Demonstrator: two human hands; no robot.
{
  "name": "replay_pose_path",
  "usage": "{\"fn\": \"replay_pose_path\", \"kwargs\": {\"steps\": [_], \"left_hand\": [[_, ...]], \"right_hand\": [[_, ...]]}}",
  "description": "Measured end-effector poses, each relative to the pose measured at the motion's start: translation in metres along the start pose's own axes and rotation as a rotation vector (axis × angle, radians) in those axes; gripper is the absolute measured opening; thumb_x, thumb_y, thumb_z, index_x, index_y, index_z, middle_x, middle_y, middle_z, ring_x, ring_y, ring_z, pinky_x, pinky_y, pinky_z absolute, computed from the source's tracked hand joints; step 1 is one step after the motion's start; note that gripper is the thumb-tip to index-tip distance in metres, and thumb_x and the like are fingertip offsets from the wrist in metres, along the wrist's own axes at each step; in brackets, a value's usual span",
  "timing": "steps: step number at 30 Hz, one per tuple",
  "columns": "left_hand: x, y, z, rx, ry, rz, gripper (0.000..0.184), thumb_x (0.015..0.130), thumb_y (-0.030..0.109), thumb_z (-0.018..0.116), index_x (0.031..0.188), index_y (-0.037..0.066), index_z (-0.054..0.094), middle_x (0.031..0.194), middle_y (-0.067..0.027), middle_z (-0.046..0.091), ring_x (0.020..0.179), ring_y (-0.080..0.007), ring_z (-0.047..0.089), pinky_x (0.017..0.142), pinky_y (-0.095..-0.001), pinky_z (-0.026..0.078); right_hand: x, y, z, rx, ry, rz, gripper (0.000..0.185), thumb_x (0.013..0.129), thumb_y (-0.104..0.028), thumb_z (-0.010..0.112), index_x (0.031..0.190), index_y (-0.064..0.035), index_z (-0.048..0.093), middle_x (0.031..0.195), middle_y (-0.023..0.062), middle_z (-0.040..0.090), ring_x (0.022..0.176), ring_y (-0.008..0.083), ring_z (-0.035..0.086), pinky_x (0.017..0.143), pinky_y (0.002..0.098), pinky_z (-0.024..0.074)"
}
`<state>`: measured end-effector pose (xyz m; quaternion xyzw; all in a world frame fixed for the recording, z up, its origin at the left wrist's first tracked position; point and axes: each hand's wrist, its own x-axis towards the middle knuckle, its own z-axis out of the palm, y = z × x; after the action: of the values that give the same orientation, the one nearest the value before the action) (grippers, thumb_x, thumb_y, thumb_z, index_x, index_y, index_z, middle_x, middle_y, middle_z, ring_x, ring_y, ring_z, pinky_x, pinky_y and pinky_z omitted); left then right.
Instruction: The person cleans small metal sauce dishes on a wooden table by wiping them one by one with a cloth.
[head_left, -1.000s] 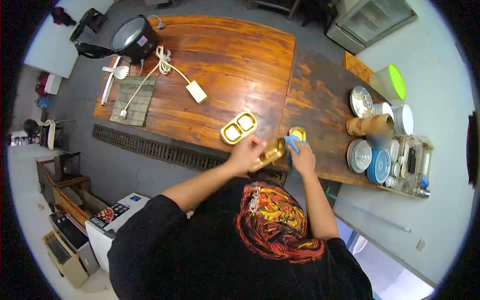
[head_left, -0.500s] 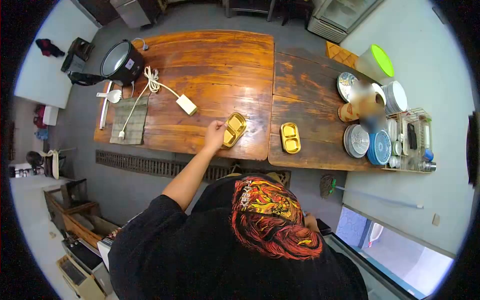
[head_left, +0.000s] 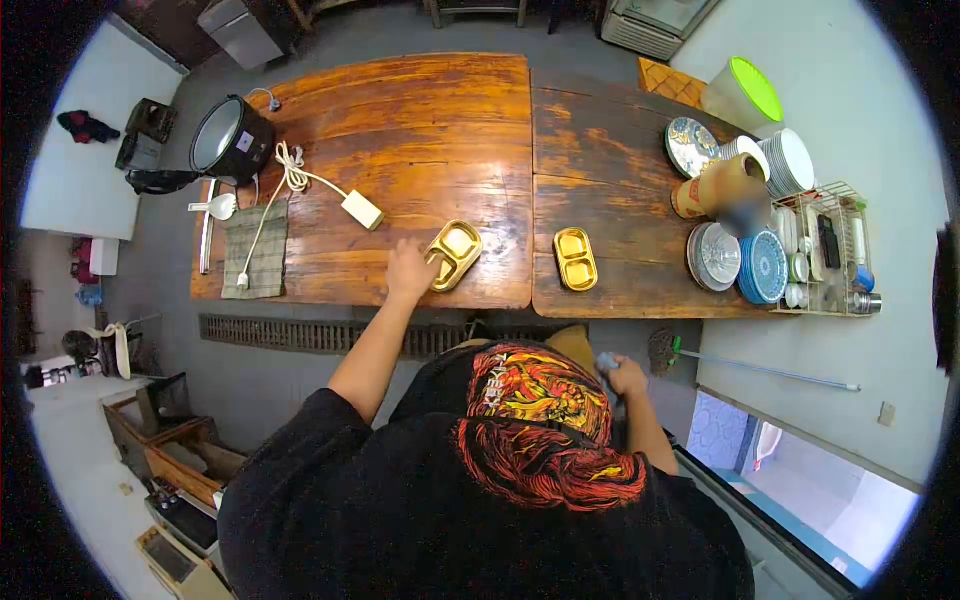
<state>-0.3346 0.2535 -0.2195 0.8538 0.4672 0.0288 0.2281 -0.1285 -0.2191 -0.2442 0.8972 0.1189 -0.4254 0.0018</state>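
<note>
Cord (head_left: 292, 178), cloth (head_left: 269, 262) and pot (head_left: 250, 142) sit left of both trays (head_left: 455, 256).

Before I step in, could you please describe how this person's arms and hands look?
The left hand and right hand are bare, with no gloves visible. The black shirt has short sleeves that leave the forearms uncovered; its print is red, orange and yellow.

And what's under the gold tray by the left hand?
The wooden table shows around the gold tray at the left hand; whatever lies directly beneath is covered.
</note>
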Motion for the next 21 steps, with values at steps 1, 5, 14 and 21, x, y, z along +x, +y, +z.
{"fn": "replay_pose_path", "kwargs": {"steps": [1, 5, 14, 21], "left_hand": [[-0.004, 0.003, 0.0, 0.005, -0.006, -0.002, 0.056, 0.077, 0.041, 0.074, 0.115, 0.002, 0.062, 0.103, -0.0174, 0.064, 0.094, -0.0358, 0.061, 0.076, -0.045, 0.052], [-0.016, 0.03, -0.002, 0.112, 0.009, 0.068, 0.08, 0.073, 0.043, 0.075, 0.135, 0.001, 0.049, 0.116, -0.0222, 0.058, 0.098, -0.0377, 0.06, 0.086, -0.0444, 0.05], [-0.048, 0.086, -0.007, 0.364, 0.256, 0.323, 0.09, 0.073, 0.04, 0.075, 0.145, 0.001, 0.035, 0.122, -0.0242, 0.054, 0.102, -0.0389, 0.057, 0.095, -0.0465, 0.044], [-0.061, 0.15, 0.073, -0.254, -0.337, 0.246, 0.043, 0.079, 0.027, 0.068, 0.111, 0.001, 0.06, 0.085, -0.0146, 0.065, 0.071, -0.0305, 0.061, 0.067, -0.0404, 0.051]], "right_hand": [[0.002, 0.002, -0.004, 0.11, 0.026, 0.022, 0.058, 0.083, -0.052, 0.062, 0.124, -0.0114, 0.066, 0.121, 0.0155, 0.067, 0.105, 0.0328, 0.065, 0.089, 0.0388, 0.0514], [0.022, 0.036, 0.003, 0.192, 0.061, 0.001, 0.058, 0.084, -0.049, 0.064, 0.127, -0.0104, 0.064, 0.121, 0.0166, 0.067, 0.106, 0.0354, 0.064, 0.09, 0.0391, 0.0511], [0.017, 0.06, -0.028, 0.216, -0.23, 0.058, 0.061, 0.083, -0.05, 0.066, 0.127, -0.0075, 0.062, 0.12, 0.0173, 0.066, 0.103, 0.0348, 0.064, 0.088, 0.0386, 0.0513], [0.035, 0.1, -0.066, 0.662, -0.423, -0.053, 0.062, 0.085, -0.048, 0.065, 0.13, -0.007, 0.058, 0.12, 0.0195, 0.064, 0.099, 0.0331, 0.063, 0.082, 0.038, 0.0516]]}}
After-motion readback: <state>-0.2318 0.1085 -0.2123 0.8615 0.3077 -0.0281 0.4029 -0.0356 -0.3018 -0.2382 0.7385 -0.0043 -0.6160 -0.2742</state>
